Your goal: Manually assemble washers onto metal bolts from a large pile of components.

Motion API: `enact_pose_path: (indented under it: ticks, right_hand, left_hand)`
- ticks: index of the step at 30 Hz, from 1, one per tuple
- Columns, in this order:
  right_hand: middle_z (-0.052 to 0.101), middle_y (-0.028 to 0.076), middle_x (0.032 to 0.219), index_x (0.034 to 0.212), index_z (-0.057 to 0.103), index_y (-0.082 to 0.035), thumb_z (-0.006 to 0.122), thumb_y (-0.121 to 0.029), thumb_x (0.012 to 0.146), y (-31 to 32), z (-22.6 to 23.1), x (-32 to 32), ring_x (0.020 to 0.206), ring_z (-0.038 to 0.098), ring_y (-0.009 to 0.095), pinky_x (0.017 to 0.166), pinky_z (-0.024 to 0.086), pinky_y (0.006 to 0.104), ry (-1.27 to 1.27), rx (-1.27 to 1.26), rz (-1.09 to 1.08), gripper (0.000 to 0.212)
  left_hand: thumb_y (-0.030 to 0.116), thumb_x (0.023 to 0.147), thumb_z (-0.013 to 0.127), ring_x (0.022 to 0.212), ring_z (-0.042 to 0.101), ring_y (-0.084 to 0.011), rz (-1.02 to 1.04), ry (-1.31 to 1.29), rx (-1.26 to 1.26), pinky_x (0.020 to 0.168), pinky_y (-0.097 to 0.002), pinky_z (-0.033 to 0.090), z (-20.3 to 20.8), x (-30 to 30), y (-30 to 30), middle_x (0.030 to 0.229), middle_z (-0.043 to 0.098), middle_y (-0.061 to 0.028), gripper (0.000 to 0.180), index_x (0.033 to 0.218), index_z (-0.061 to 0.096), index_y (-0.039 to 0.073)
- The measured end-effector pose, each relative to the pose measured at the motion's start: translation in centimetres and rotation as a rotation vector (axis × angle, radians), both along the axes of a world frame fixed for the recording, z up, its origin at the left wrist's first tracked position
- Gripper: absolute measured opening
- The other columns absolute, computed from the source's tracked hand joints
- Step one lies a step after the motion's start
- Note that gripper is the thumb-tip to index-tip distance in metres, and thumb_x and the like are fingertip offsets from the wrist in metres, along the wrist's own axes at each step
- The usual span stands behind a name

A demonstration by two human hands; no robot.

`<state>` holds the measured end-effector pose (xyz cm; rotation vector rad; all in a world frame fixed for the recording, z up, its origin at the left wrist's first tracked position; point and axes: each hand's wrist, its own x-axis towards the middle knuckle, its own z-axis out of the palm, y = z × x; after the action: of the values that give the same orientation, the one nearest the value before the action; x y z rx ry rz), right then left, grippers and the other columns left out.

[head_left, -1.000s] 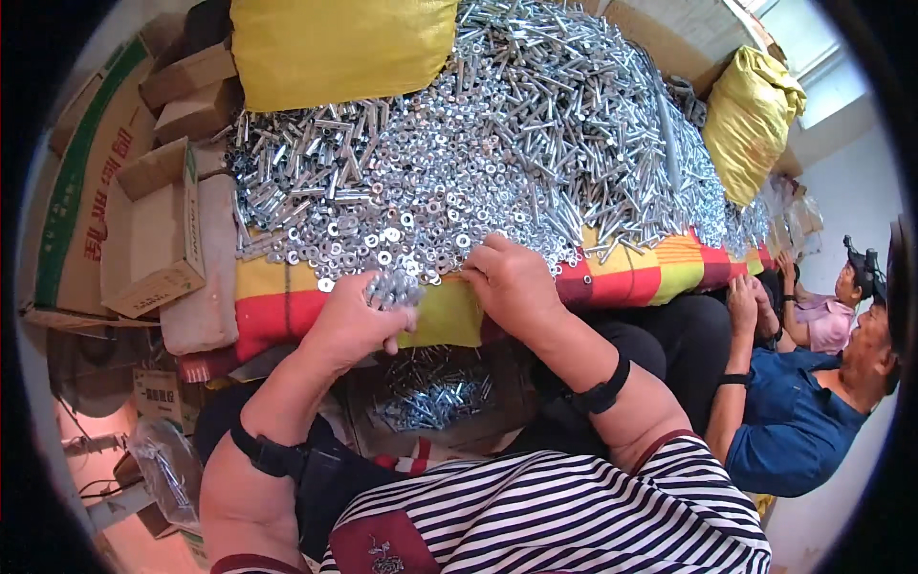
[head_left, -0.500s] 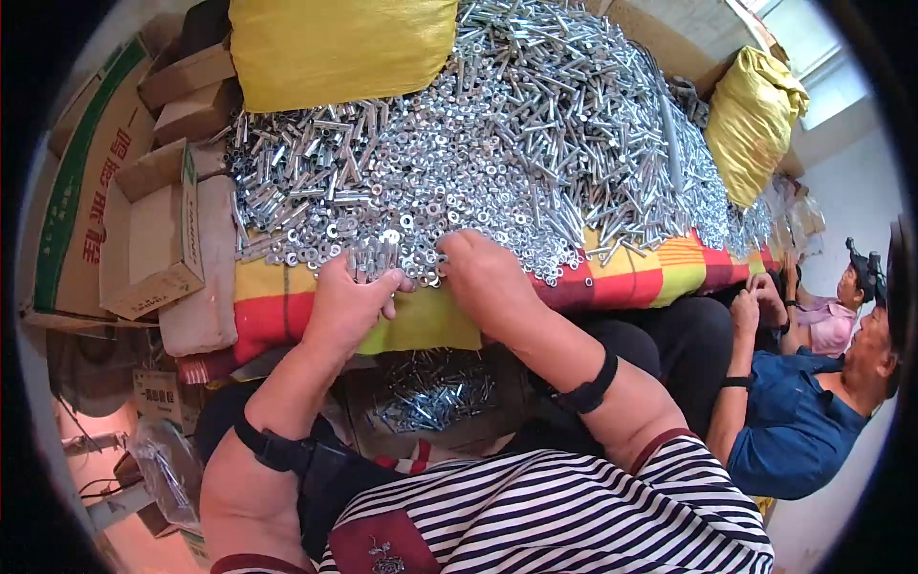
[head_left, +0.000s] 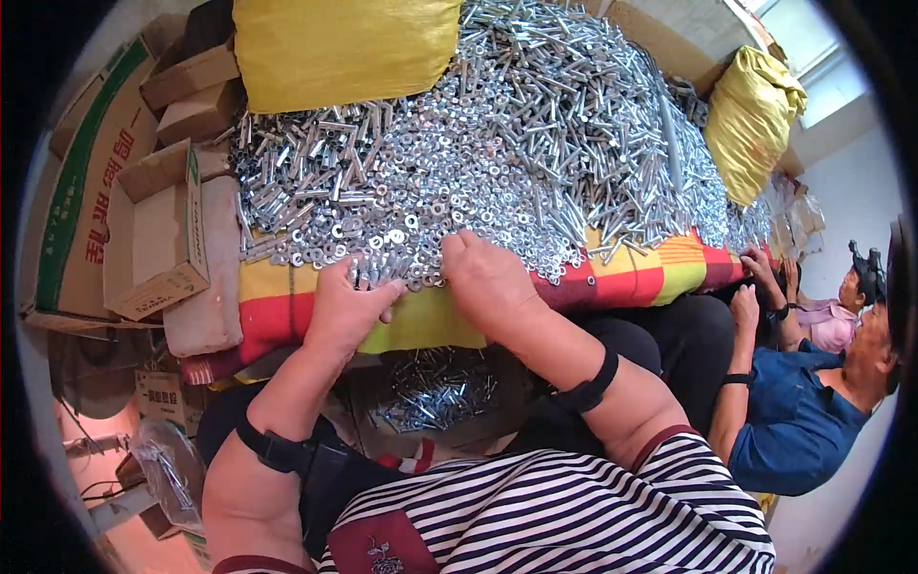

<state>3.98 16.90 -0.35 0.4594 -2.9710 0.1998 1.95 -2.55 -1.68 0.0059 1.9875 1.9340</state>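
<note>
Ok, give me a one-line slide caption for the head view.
Left hand holds several metal fasteners; right hand at the near edge of loose washers on a checked cloth.

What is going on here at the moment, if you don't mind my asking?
A person in a striped top has both hands at the near edge of a heap of loose metal hardware on a checked cloth. The left hand holds a bunch of small metal parts. The right hand is at the washers; its fingertips are hard to make out. Below lie more metal pieces. To the right is another person in a blue top.
</note>
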Motion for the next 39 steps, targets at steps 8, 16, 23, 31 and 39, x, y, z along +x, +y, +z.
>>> enact_pose_path:
  ticks: [8,16,23,31,39]
  right_hand:
    - [0.059,0.002,0.069,0.088,0.059,-0.001,0.065,-0.003,0.084,0.6,1.3,0.1,0.056,0.056,0.008,0.052,0.045,0.0214,-0.578,-1.194,-0.131,0.008]
    - [0.061,0.003,0.068,0.086,0.059,-0.001,0.065,-0.004,0.086,0.5,0.5,-0.1,0.057,0.058,0.008,0.051,0.047,0.0208,-0.838,-1.498,-0.108,0.007]
    - [0.059,0.003,0.069,0.087,0.059,-0.004,0.063,-0.011,0.087,0.1,-0.3,-1.4,0.056,0.058,0.012,0.053,0.047,0.0251,-0.747,-1.404,-0.170,0.008]
    - [0.057,0.015,0.082,0.081,0.056,-0.002,0.055,-0.006,0.079,-1.1,-0.2,-1.8,0.074,0.062,0.034,0.062,0.050,0.0450,0.002,-0.140,0.111,0.005]
    - [0.064,0.006,0.073,0.091,0.060,0.002,0.066,-0.009,0.085,-0.8,0.5,-1.7,0.066,0.063,0.010,0.056,0.050,0.0239,-0.288,-1.001,-0.103,0.013]
  left_hand:
    - [0.004,0.075,0.071,0.054,0.057,-0.0076,-0.158,0.091,0.000,0.048,-0.0237,0.047,0.0,0.9,0.0,0.069,0.063,-0.0023,0.018,0.090,0.062,-0.002]
    - [0.004,0.076,0.072,0.058,0.056,-0.0063,-0.173,0.322,-0.088,0.052,-0.0236,0.046,0.0,0.6,-0.5,0.070,0.061,-0.0005,0.018,0.090,0.062,0.001]
    - [0.005,0.076,0.073,0.054,0.056,-0.0072,-0.123,0.041,0.190,0.048,-0.0224,0.045,0.8,0.6,-1.1,0.073,0.063,-0.0018,0.016,0.089,0.063,0.000]
    - [0.001,0.075,0.073,0.051,0.054,-0.0079,0.009,-0.114,0.170,0.045,-0.0215,0.042,0.3,0.3,-1.2,0.073,0.063,-0.0024,0.029,0.101,0.059,-0.001]
    - [0.003,0.076,0.074,0.053,0.054,-0.0053,0.099,-0.036,0.100,0.046,-0.0210,0.043,0.0,0.3,-0.6,0.073,0.062,0.0004,0.027,0.098,0.060,-0.002]
